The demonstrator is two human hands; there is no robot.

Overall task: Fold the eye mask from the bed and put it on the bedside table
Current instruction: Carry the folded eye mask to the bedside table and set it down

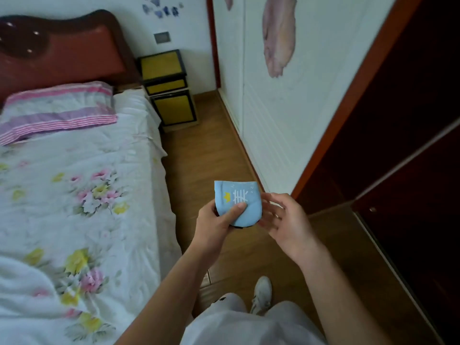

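A light blue eye mask (245,210), folded in half with a white lash print and a small yellow mark facing me, is held over the wooden floor beside the bed (82,185). My left hand (216,224) grips it, thumb pressed on its front. My right hand (283,219) is just to the right, fingers spread, fingertips at or near the mask's right edge; actual contact is unclear. The yellow and black bedside table (164,68) stands far ahead by the headboard, well away from both hands.
The bed with a floral cover and a pink striped pillow (57,110) fills the left. A white wardrobe (286,115) and a dark wooden door (403,135) line the right. A strip of wooden floor (206,150) runs between them toward the table.
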